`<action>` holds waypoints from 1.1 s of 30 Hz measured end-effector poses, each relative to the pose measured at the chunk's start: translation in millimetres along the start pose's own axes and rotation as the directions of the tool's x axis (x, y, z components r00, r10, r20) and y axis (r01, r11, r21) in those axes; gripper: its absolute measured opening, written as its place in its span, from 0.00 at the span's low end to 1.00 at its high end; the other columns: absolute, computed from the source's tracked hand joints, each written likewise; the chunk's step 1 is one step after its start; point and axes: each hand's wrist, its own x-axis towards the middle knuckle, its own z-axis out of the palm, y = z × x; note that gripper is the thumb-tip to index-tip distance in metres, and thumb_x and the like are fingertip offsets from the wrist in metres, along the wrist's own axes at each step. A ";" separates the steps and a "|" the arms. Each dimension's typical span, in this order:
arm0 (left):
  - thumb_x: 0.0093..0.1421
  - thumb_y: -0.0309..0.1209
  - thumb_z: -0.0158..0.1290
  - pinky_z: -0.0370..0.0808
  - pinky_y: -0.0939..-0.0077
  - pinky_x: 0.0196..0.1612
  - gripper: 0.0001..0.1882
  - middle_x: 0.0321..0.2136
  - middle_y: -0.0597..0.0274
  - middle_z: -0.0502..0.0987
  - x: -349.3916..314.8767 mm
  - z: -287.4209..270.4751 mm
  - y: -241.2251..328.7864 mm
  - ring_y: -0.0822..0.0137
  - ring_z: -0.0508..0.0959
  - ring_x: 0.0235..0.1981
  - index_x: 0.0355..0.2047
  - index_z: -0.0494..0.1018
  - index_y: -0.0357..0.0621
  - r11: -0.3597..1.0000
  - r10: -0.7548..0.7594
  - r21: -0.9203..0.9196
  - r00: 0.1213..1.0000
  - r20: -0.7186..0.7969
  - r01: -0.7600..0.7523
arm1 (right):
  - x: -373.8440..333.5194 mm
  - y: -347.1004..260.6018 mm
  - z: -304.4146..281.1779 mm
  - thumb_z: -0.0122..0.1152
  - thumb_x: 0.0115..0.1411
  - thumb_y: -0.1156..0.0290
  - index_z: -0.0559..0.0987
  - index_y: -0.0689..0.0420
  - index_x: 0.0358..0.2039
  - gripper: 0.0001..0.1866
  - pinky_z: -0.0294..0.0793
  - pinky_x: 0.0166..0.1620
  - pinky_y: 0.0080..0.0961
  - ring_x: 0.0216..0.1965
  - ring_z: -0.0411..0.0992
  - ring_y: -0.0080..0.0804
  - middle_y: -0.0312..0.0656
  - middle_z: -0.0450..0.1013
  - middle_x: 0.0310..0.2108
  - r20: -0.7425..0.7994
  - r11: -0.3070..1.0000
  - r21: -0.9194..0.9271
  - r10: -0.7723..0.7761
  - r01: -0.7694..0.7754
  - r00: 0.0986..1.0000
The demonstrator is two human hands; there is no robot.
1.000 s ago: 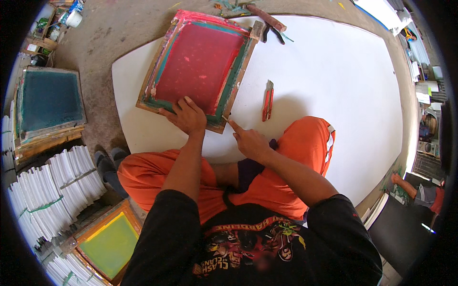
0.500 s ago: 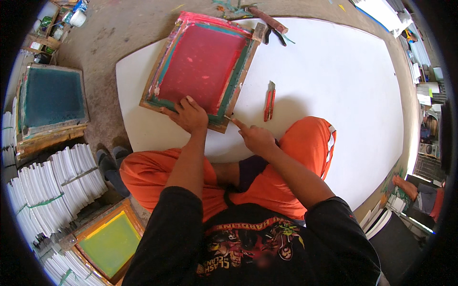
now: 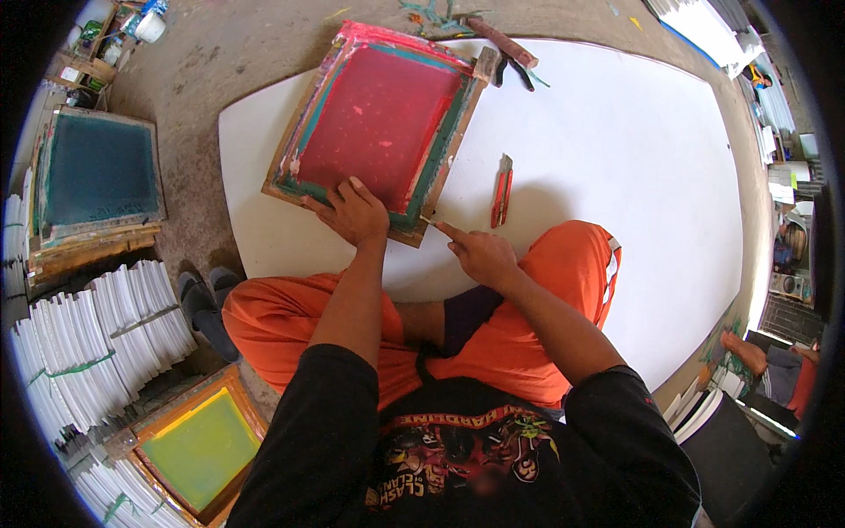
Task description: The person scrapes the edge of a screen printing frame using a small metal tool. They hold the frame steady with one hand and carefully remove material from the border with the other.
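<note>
A wooden-framed printing screen (image 3: 378, 123) with red mesh and green borders lies tilted on the white board in front of me. My left hand (image 3: 358, 214) rests spread on its near edge, fingers over the mesh and frame. Closed round a thin tool with a slim metal tip (image 3: 427, 219) is my right hand (image 3: 486, 258), its index finger stretched along the shaft. The tip touches the frame near its lower right corner; the handle is hidden in my palm. To the right lies a red utility knife (image 3: 502, 192), blade end pointing away.
The white board (image 3: 634, 158) spreads under and around my crossed legs. A brown rod (image 3: 502, 42) and black-handled tool (image 3: 523, 75) lie at its far edge. Other screens, dark green (image 3: 101, 172) and yellow (image 3: 202, 449), stand left beside bundled white stacks (image 3: 70, 361). Another person's foot (image 3: 744, 352) shows at right.
The whole view has shifted slightly. The tool tip sits a little farther right along the frame's corner; my left hand stays on the screen.
</note>
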 end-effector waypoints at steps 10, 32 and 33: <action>0.79 0.51 0.33 0.46 0.31 0.76 0.29 0.65 0.42 0.69 -2.8 4.2 1.6 0.25 0.39 0.77 0.56 0.77 0.46 1.000 -0.028 0.000 0.999 -0.026 0.028 | 23.2 22.3 -25.0 0.52 0.75 0.55 0.66 0.24 0.73 0.27 0.82 0.46 0.55 0.42 0.82 0.52 0.52 0.81 0.40 0.068 0.992 -0.047 -0.118 0.121 0.991; 0.79 0.51 0.32 0.44 0.35 0.77 0.30 0.65 0.41 0.70 5.1 -2.4 1.3 0.25 0.40 0.77 0.57 0.77 0.44 0.993 -0.032 0.113 0.995 0.091 0.022 | 35.0 40.8 13.7 0.54 0.75 0.60 0.72 0.30 0.71 0.25 0.83 0.33 0.41 0.34 0.82 0.42 0.47 0.80 0.35 -0.174 0.895 0.258 -0.327 0.364 0.929; 0.79 0.51 0.32 0.44 0.35 0.77 0.30 0.65 0.41 0.70 4.7 -1.4 1.6 0.25 0.40 0.77 0.57 0.77 0.43 0.995 -0.030 0.099 0.996 0.086 0.022 | 37.0 43.0 20.1 0.54 0.75 0.60 0.72 0.30 0.71 0.25 0.83 0.34 0.44 0.35 0.83 0.44 0.49 0.81 0.36 -0.227 0.791 0.465 -0.328 0.398 0.917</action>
